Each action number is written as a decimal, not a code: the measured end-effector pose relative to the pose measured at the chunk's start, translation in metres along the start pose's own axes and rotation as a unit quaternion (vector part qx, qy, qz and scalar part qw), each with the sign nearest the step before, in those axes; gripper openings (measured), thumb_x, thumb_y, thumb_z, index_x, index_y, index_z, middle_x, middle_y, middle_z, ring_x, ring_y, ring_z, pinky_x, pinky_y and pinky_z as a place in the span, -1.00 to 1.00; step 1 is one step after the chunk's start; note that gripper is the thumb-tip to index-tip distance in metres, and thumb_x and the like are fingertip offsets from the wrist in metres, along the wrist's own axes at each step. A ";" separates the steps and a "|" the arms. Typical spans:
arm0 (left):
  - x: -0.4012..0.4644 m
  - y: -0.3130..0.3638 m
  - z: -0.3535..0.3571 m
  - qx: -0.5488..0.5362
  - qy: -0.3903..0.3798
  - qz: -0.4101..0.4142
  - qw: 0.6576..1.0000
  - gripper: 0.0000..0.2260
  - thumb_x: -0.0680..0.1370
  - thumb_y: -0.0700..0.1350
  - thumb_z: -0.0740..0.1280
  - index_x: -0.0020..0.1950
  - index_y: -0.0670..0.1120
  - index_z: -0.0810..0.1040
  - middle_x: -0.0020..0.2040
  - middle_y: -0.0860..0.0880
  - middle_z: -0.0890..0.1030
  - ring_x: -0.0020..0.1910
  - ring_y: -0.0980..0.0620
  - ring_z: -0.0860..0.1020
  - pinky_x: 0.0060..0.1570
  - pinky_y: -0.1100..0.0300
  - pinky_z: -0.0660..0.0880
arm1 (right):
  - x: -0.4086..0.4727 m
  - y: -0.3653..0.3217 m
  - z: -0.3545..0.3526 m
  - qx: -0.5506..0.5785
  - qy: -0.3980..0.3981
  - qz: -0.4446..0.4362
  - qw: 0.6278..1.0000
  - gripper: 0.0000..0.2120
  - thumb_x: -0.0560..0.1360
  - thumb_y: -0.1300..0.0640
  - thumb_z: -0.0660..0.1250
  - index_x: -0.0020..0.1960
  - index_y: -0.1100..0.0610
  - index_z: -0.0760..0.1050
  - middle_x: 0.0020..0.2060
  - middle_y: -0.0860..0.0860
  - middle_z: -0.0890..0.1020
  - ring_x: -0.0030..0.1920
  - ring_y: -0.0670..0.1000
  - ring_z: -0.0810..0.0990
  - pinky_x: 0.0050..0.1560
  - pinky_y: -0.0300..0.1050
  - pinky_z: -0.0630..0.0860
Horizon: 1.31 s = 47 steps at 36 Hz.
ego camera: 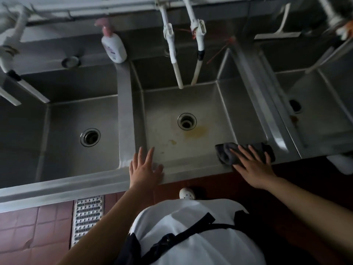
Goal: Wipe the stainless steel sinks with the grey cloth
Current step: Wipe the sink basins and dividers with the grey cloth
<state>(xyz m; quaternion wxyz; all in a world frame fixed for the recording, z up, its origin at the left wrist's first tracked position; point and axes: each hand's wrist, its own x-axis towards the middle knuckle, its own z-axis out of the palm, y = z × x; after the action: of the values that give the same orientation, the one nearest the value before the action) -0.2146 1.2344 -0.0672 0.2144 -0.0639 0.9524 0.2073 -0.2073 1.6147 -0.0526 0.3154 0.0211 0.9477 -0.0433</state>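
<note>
1. From the head camera, three steel sinks sit side by side. The middle sink point(191, 150) is right in front of the person, so it is the easy one to reach.
2. The grey cloth point(229, 153) lies bunched up on the front rim of the middle sink, at its right corner, next to the strip of steel that splits it from the right sink point(324, 119).
3. The right hand point(252, 161) lies flat on top of the cloth. Its fingers are straight and spread out. It presses the cloth down and does not squeeze it. I think a flat hand helps the cloth rub more steel at once.
4. The left hand point(145, 169) rests on the front rim near the strip between the middle sink and the left sink point(66, 121). Its fingers are straight and spread, and it holds nothing. I think it is there to keep the person steady while leaning in.
5. There are yellow stains point(198, 131) on the floor of the middle sink, close to the drain point(186, 121). The cloth is well apart from them, so I think the bottom is not wiped yet.
6. A soap bottle with a pink pump point(113, 44) stands on the back ledge. Two white taps point(183, 50) hang over the middle sink.
</note>
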 end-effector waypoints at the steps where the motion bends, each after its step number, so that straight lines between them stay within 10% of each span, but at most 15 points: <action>1: 0.001 0.000 0.001 0.003 0.002 -0.004 1.000 -0.35 0.60 0.28 0.12 0.58 0.24 -0.16 0.61 0.00 -0.22 0.58 -0.08 -0.25 0.50 -0.11 -0.21 | 0.003 0.000 -0.002 0.001 0.002 -0.002 1.000 -0.49 0.64 -0.28 -0.10 0.53 -0.39 -0.23 0.58 -0.25 -0.22 0.59 -0.06 -0.28 0.50 0.29 -0.21; 10: -0.004 -0.029 -0.005 -0.020 0.042 -0.089 0.995 -0.36 0.61 0.20 0.17 0.59 0.18 -0.10 0.62 0.01 -0.13 0.58 -0.06 -0.18 0.53 -0.10 -0.12 | 0.018 -0.096 0.018 0.016 0.033 -0.189 0.981 -0.47 0.63 -0.26 -0.02 0.53 -0.41 -0.16 0.52 -0.30 -0.27 0.56 -0.06 -0.38 0.39 0.21 -0.49; 15: 0.011 -0.050 -0.035 -0.005 0.070 -0.104 0.992 -0.34 0.60 0.15 0.20 0.60 0.17 -0.10 0.63 0.00 -0.10 0.59 -0.09 -0.14 0.52 -0.09 -0.07 | 0.039 -0.188 -0.012 0.267 -0.005 -0.141 0.953 -0.53 0.58 -0.30 0.02 0.27 -0.11 0.52 0.28 -0.05 0.58 0.39 0.01 0.42 0.42 0.07 0.10; 23: 0.108 -0.059 -0.078 -0.054 0.057 -0.080 0.994 -0.28 0.60 0.17 0.21 0.57 0.22 -0.22 0.62 0.06 -0.18 0.58 -0.08 -0.19 0.51 -0.12 -0.08 | 0.123 -0.243 -0.049 0.768 -0.183 0.086 0.607 -0.63 0.63 -0.04 0.21 0.31 0.14 0.51 0.22 0.11 0.63 0.19 0.11 0.60 0.19 0.04 0.52; 27: 0.166 -0.046 -0.095 -0.070 0.075 -0.019 0.994 -0.35 0.62 0.15 0.15 0.60 0.16 -0.16 0.62 0.04 -0.17 0.58 -0.05 -0.21 0.54 -0.09 -0.11 | 0.163 -0.245 -0.051 0.816 -0.153 0.139 0.540 -0.59 0.63 -0.08 0.20 0.35 0.13 0.49 0.22 0.10 0.64 0.23 0.11 0.59 0.25 0.03 0.48; 31: 0.233 -0.033 -0.109 -0.017 0.089 0.031 0.995 -0.40 0.65 0.12 0.05 0.61 0.10 -0.17 0.62 -0.01 -0.21 0.57 -0.07 -0.28 0.52 -0.04 -0.25 | 0.221 -0.255 -0.059 0.771 -0.064 0.177 0.609 -0.61 0.63 -0.06 0.24 0.37 0.12 0.45 0.20 0.08 0.60 0.18 0.11 0.58 0.19 -0.03 0.48; 36: 0.296 -0.022 -0.113 0.088 0.102 0.042 0.990 -0.41 0.65 0.19 -0.09 0.59 0.06 -0.27 0.60 -0.03 -0.29 0.55 -0.06 -0.35 0.54 -0.09 -0.24 | 0.307 -0.271 -0.055 0.477 0.123 0.056 0.868 -0.65 0.65 0.04 0.20 0.40 0.07 0.43 0.09 0.04 0.60 0.17 0.17 0.58 0.03 -0.07 0.42; 39: 0.298 -0.023 -0.108 0.059 0.158 0.045 0.985 -0.40 0.63 0.21 -0.08 0.61 0.06 -0.22 0.61 0.01 -0.20 0.57 0.00 -0.29 0.55 -0.04 -0.21 | 0.355 -0.275 -0.035 0.221 0.134 -0.081 0.963 -0.54 0.63 -0.02 0.20 0.50 0.06 0.32 0.39 0.10 0.48 0.39 0.15 0.43 0.32 0.07 0.37; 43: 0.299 -0.022 -0.107 0.022 0.188 0.030 0.981 -0.39 0.63 0.13 0.04 0.62 0.03 -0.12 0.62 -0.01 -0.10 0.59 0.03 -0.20 0.56 0.01 -0.15 | 0.394 -0.289 0.005 0.007 0.029 -0.149 0.988 -0.38 0.63 -0.26 0.04 0.61 -0.17 -0.06 0.63 0.02 -0.01 0.61 0.15 -0.08 0.52 0.21 -0.04; 47: 0.299 -0.020 -0.107 0.023 0.181 0.026 0.983 -0.40 0.62 0.08 0.08 0.62 0.01 -0.04 0.62 -0.03 -0.05 0.59 0.00 -0.16 0.56 -0.02 -0.10 | 0.416 -0.301 0.040 -0.017 0.039 -0.159 0.986 -0.36 0.61 -0.31 0.00 0.60 -0.23 -0.16 0.63 0.04 -0.09 0.60 0.22 -0.20 0.51 0.24 -0.23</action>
<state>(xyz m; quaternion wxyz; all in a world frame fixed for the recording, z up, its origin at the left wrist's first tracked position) -0.5206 1.1618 -0.1167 0.0345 -0.0709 0.9813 0.1754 -0.5370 1.3161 -0.3134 0.2674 -0.1334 0.9512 -0.0764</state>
